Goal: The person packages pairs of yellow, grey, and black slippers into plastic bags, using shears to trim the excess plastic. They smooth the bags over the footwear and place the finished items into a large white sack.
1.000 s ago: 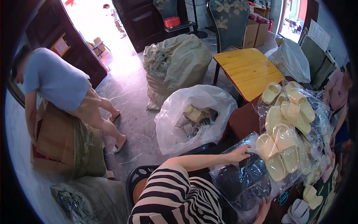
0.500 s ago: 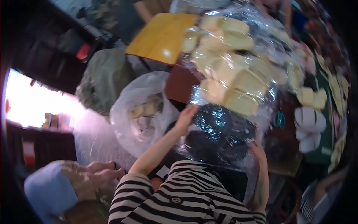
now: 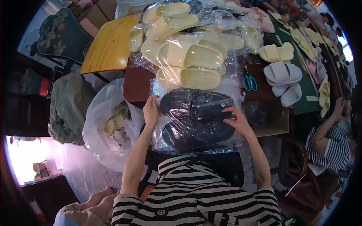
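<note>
A: What do the hands have?

B: A clear bag (image 3: 196, 120) with black slippers (image 3: 196, 113) inside, lying on the brown table (image 3: 135, 81) right in front of the person. The left hand (image 3: 151, 111) rests on the bag's left edge, fingers laid fairly flat against the plastic. The right hand (image 3: 237, 119) presses on the right side, fingers spread over a slipper. Neither hand is closed around anything; both lie loosely open on the plastic.

A: And just past it?

B: A heap of yellow slippers (image 3: 188, 56) in clear plastic, touching the bag's far edge. Right of that lie blue scissors (image 3: 249, 83), then pale slippers (image 3: 283, 77) stacked on a green mat (image 3: 309, 90).

A: To the left?

B: A white sack (image 3: 102, 124) beside the table holds more yellowish pieces. A yellow board (image 3: 109, 45) lies above it, with a dark chair (image 3: 62, 35) further off.

A: Anyone else?

B: A second person in a striped top (image 3: 328, 145) sits at the right, one arm raised toward the table.
</note>
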`<action>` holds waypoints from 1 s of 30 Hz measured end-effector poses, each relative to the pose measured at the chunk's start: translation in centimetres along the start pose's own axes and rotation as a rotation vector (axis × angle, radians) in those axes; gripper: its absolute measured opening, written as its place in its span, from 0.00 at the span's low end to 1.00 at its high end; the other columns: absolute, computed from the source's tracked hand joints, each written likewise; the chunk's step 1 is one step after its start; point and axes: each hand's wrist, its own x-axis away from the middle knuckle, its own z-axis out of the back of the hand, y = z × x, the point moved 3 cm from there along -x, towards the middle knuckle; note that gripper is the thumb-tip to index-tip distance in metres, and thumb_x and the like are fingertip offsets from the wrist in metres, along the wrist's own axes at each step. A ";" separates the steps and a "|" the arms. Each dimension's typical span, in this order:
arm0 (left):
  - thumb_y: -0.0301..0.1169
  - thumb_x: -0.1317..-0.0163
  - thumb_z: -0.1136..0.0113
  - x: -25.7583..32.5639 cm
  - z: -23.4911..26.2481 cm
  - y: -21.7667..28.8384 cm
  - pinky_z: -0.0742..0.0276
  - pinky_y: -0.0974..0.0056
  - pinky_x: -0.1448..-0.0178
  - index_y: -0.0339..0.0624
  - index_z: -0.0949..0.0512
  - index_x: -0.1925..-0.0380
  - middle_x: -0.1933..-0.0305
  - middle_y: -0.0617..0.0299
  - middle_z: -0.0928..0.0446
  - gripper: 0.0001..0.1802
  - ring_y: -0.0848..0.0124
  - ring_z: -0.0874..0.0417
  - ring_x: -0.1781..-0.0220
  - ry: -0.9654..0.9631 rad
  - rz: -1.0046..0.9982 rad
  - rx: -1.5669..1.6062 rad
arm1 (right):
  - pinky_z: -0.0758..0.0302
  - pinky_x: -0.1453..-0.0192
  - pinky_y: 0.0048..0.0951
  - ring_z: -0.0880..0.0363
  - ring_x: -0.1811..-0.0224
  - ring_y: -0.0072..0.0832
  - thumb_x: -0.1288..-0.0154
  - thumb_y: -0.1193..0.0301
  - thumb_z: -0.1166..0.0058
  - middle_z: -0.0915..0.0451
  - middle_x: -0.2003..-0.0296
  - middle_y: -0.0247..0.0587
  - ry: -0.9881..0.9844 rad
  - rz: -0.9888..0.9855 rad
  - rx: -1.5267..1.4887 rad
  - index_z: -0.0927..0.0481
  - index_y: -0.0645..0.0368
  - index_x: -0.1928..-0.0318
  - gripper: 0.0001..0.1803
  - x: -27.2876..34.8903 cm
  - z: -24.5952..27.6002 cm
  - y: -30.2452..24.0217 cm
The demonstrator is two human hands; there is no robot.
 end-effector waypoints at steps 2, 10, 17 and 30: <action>0.38 0.24 0.54 0.0 -0.2 -0.5 0.29 0.61 0.68 0.41 0.19 0.55 0.76 0.55 0.23 0.16 0.70 0.22 0.76 -0.006 0.089 -0.027 | 0.27 0.45 0.26 0.26 0.48 0.25 0.41 0.78 0.36 0.28 0.49 0.33 0.018 -0.037 0.017 0.21 0.54 0.48 0.19 0.7 0.5 -0.7; 0.40 0.24 0.55 1.3 1.2 1.7 0.24 0.47 0.55 0.44 0.37 0.34 0.62 0.40 0.18 0.23 0.45 0.16 0.59 -0.126 0.149 -0.252 | 0.28 0.50 0.21 0.27 0.53 0.18 0.40 0.82 0.39 0.30 0.56 0.30 0.131 -0.012 0.020 0.21 0.55 0.49 0.18 2.8 3.7 0.1; 0.31 0.29 0.49 1.2 0.4 -2.8 0.25 0.46 0.57 0.47 0.44 0.29 0.66 0.43 0.19 0.30 0.43 0.17 0.61 0.118 -0.082 -0.260 | 0.29 0.53 0.20 0.26 0.58 0.16 0.41 0.79 0.36 0.27 0.56 0.29 0.148 -0.045 0.100 0.21 0.57 0.51 0.16 3.6 7.7 -0.7; 0.29 0.28 0.56 1.4 0.5 -1.3 0.27 0.48 0.55 0.48 0.42 0.28 0.59 0.38 0.19 0.28 0.43 0.18 0.60 0.124 -0.027 -0.163 | 0.28 0.45 0.27 0.26 0.51 0.22 0.43 0.79 0.39 0.25 0.56 0.31 0.807 0.128 -0.117 0.23 0.55 0.52 0.17 14.3 17.8 -10.1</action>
